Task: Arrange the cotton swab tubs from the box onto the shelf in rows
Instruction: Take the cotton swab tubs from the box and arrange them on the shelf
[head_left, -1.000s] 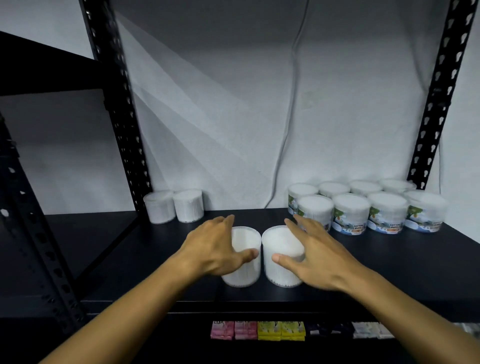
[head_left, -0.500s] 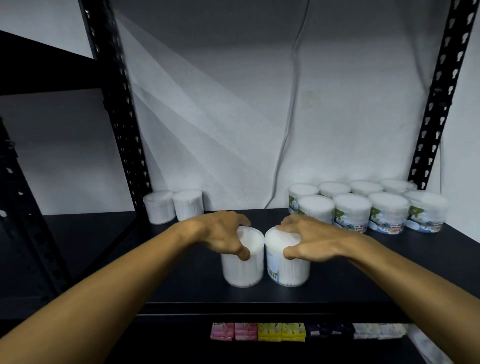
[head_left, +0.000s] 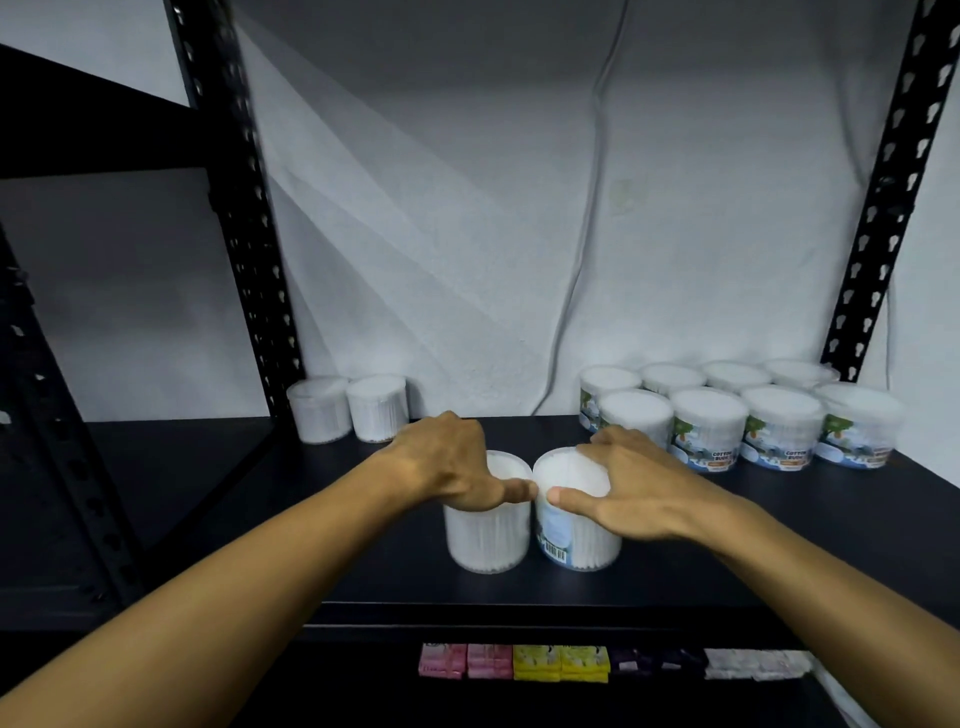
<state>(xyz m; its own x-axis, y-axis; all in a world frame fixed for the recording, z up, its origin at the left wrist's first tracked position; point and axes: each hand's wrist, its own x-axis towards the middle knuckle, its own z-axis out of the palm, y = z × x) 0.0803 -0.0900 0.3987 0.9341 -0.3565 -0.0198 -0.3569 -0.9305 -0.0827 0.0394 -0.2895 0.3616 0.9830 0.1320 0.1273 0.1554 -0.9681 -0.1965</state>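
Cotton swab tubs are spread over a matte black shelf (head_left: 779, 545) bolted to black perforated uprights (head_left: 244, 218), with a plain white wall behind and a grey cable (head_left: 592, 208) hanging down it. Back right you've got two neat rows of labelled tubs (head_left: 743, 415), four per row, touching each other. Back left there's a pair of tubs (head_left: 348, 408) with no label showing, tucked by the upright. On the shelf below, small pink, yellow, dark and white packets (head_left: 561, 662) sit in a line.

Near the front edge, two tubs stand upright, side by side and touching. Your left hand (head_left: 452, 467) wraps over the top of the plain tub (head_left: 485, 540), fingers curled on the rim. Your right hand (head_left: 634, 486) grips the lid of the barcode tub (head_left: 576, 535), thumb on its near side. Your thumbs nearly meet.
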